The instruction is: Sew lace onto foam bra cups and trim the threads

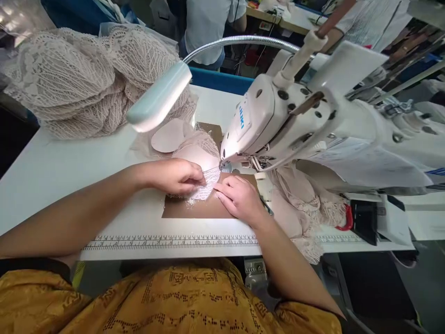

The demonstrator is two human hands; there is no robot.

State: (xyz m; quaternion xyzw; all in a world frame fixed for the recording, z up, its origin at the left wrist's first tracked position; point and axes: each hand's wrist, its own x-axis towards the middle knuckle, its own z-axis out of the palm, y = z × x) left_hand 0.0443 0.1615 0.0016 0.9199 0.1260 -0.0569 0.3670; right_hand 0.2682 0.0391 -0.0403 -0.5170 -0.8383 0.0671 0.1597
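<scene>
The left hand (180,176) hides part of the lace-trimmed cup (210,180); the right edge cuts off the sewing machine (259,111).

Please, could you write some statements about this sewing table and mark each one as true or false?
1. The left hand touches the lace piece. True.
2. The lamp head hangs right of the sewing machine. False: the lamp head hangs left of it.
3. A ruler scale runs along the table's near edge. True.
4. The right hand rests on the big lace pile. False: the right hand is over the brown sheet; the pile is on the left.
</scene>
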